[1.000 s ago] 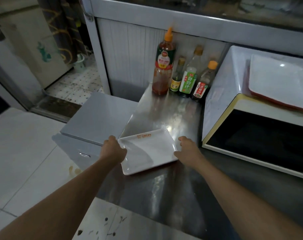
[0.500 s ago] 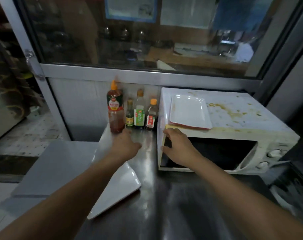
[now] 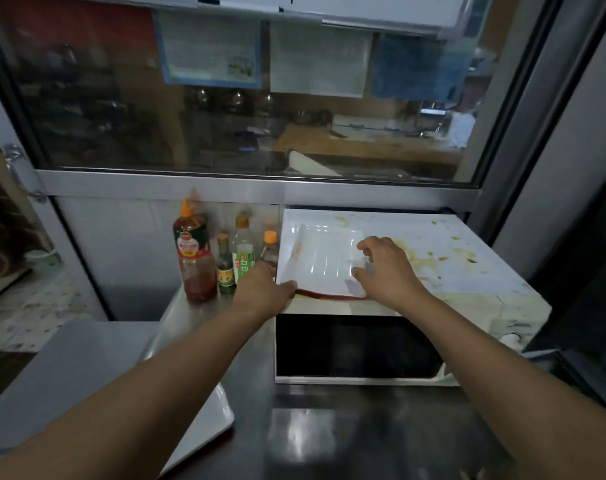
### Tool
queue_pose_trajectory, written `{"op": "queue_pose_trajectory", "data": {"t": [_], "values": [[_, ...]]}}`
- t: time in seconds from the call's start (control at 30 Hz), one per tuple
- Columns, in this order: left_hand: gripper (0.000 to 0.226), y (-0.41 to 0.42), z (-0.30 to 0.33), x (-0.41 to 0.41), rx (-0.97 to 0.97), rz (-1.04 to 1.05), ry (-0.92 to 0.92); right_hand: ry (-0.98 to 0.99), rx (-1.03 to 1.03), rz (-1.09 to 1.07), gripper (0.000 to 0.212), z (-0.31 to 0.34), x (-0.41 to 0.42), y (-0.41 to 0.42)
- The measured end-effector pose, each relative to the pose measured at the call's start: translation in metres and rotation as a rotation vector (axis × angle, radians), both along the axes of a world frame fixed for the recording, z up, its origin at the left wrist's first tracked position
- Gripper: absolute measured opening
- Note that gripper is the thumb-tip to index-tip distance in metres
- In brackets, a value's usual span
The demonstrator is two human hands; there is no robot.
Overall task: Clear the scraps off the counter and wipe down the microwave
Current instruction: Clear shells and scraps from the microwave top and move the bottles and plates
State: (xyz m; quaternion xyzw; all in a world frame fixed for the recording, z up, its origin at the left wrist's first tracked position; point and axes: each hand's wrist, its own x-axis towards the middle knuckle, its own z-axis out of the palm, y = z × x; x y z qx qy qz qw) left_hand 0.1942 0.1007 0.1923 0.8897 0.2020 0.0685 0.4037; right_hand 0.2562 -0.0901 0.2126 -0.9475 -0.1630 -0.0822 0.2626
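A white microwave (image 3: 460, 271) stands on the steel counter (image 3: 329, 431), its top smeared with yellowish stains and green scraps (image 3: 433, 258). On its left half lies a white rectangular plate (image 3: 324, 261) with a red underside. My left hand (image 3: 263, 292) grips the plate's near left corner. My right hand (image 3: 388, 268) holds its right edge, fingers curled over the rim. The plate looks slightly tilted, its near edge raised. A second white plate (image 3: 208, 424) rests on the counter at the lower left, partly hidden by my left forearm.
Several sauce bottles (image 3: 194, 251) stand against the back panel left of the microwave. A glass window (image 3: 225, 116) rises behind. A lower grey cabinet top (image 3: 69, 368) adjoins the counter's left side, with tiled floor beyond.
Both hands rose from the counter and the microwave front to the plate on top of the microwave and took hold of it. The first plate stays on the counter. The camera has tilted up.
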Motion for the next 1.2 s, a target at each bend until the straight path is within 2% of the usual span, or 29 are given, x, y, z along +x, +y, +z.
{"op": "queue_pose_trajectory", "data": {"t": [0.3,0.5,0.63,0.8,0.9,1.0,1.07,1.2], "values": [[0.005,-0.005,0.002,0.026,-0.071,0.113,0.032,0.033,-0.012,0.069,0.053,-0.005,0.077,0.004],[0.015,0.018,0.006,0.042,-0.078,0.216,0.028,0.048,-0.028,0.069,0.052,-0.008,0.111,0.012],[0.013,0.028,0.002,0.048,-0.095,0.338,-0.039,0.055,-0.042,0.078,0.051,-0.013,0.122,0.017],[0.012,0.011,-0.005,0.038,-0.272,0.333,-0.018,0.096,-0.098,0.072,0.044,-0.015,0.127,0.021],[0.022,0.003,-0.006,0.034,-0.404,0.348,0.016,0.121,-0.127,0.067,0.036,-0.014,0.126,0.023],[0.022,0.002,-0.004,0.032,-0.468,0.388,-0.006,0.17,-0.14,0.048,0.038,-0.011,0.123,0.026],[0.019,0.003,-0.003,0.029,-0.455,0.431,-0.025,0.189,-0.126,0.052,0.036,-0.011,0.119,0.027],[0.009,0.016,-0.003,0.014,-0.446,0.492,-0.09,0.189,0.01,0.101,0.019,-0.009,0.106,0.031]]}}
